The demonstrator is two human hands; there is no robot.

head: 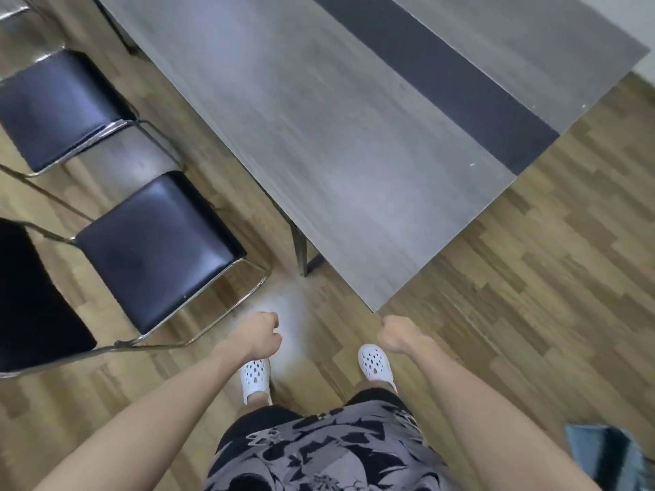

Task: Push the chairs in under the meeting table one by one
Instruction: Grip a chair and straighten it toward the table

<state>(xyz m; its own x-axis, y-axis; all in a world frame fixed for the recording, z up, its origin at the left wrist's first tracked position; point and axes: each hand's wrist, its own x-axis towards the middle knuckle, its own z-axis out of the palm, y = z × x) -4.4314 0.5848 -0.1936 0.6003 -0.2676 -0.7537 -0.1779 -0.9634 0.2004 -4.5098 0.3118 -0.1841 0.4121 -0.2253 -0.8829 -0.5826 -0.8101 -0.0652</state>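
The grey wood-grain meeting table [319, 136] with a dark centre strip fills the upper middle, its near corner pointing at me. A black-cushioned chair with a chrome frame [159, 249] stands pulled out to the left of that corner, its backrest at the far left edge. A second black chair [60, 108] stands behind it, also apart from the table. My left hand [258, 334] hangs fisted just right of the near chair's frame, touching nothing. My right hand [397, 336] is fisted below the table corner, holding nothing.
Wood-plank floor [531, 295] lies open to the right of the table. A table leg [301, 249] stands under the near corner. A third chair's edge [14, 8] shows at top left. A blue-grey object [602, 455] sits at bottom right. My white shoes stand below my hands.
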